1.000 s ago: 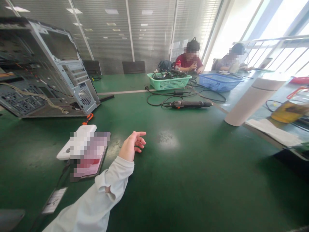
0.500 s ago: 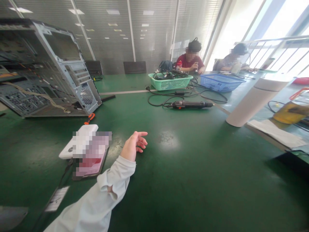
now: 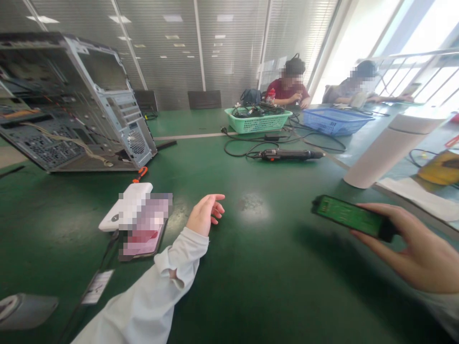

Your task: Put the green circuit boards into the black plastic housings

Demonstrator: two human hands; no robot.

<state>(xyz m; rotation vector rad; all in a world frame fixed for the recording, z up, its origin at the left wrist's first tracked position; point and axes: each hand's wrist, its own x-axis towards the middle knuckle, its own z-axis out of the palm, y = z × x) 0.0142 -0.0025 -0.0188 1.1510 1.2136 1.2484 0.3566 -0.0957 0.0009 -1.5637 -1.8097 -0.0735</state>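
My right hand holds a small green circuit board in a black frame between thumb and fingers, raised over the table on the right. The board's left end points away from the hand. Resting on the green table, my left hand has its fingers loosely apart and nothing in them. Left of it lie a phone with a pink screen and a white power bank, which partly overlaps the phone.
An open computer case stands at the left. Farther back are an electric screwdriver, a green basket of cables and a blue basket. A white cylinder stands at the right. Two people sit beyond.
My right hand has come into view from the right with the circuit board in it. My left hand keeps its pose. The whole view has shifted slightly.
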